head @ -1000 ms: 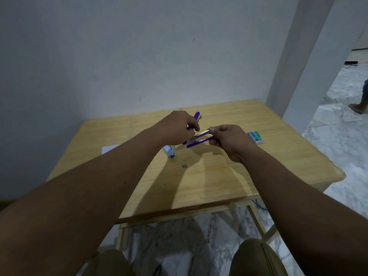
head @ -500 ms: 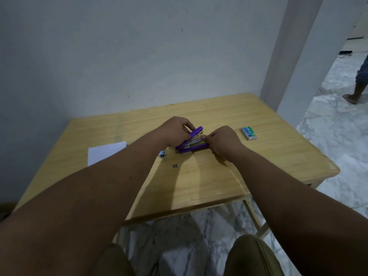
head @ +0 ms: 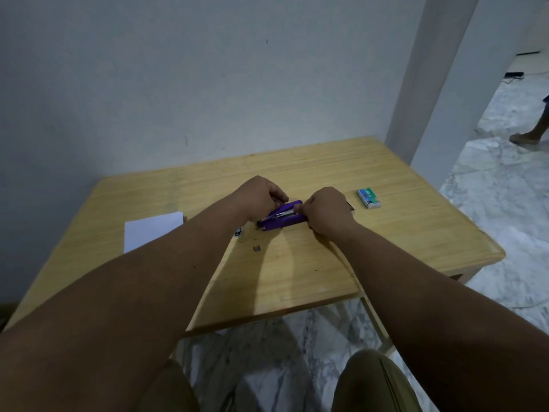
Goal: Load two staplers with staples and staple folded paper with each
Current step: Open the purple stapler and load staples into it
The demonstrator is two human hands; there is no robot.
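Purple stapler [head: 282,219] now down on table [head: 386,233], gripped between both hands' closed fingers [head: 298,207].

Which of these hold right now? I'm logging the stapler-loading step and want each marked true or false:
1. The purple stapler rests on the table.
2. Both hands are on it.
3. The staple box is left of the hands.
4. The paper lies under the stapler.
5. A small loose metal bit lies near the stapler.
1. True: the stapler sits on the table.
2. True: left hand and right hand both touch it.
3. False: the box is right of the hands.
4. False: the paper lies apart, to the left.
5. True: a metal bit lies on the near side.
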